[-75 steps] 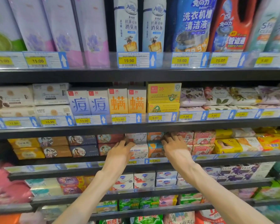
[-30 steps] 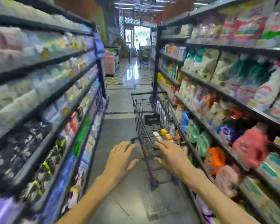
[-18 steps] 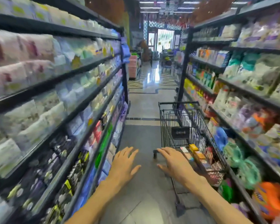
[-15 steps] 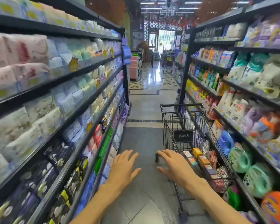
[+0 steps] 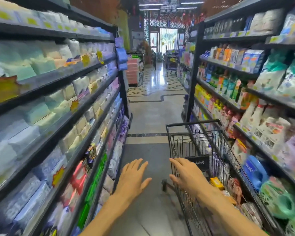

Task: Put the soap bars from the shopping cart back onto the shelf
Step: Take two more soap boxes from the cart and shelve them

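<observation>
A black wire shopping cart [image 5: 192,133] stands in the aisle at the right, close against the right-hand shelving. Several boxed soap bars lie in its basket, among them a yellow box [image 5: 216,183] just beyond my right wrist. My right hand [image 5: 187,176] reaches over the cart's near left rim, fingers straight and spread, holding nothing. My left hand [image 5: 132,178] hovers over the grey floor left of the cart, fingers also straight and empty. The shelf [image 5: 85,150] on the left carries packed goods, blurred.
Shelving on the right [image 5: 245,106] holds detergent bottles and bags, pressing against the cart's side. The aisle floor [image 5: 152,116] runs ahead to a bright doorway [image 5: 169,38]. Another cart [image 5: 171,65] and pink stacked goods [image 5: 133,72] stand far down the aisle.
I turned from facing the soap shelf to looking down the aisle. Both empty hands left the shelf and moved toward the cart, which now sits closer and further right in view.
</observation>
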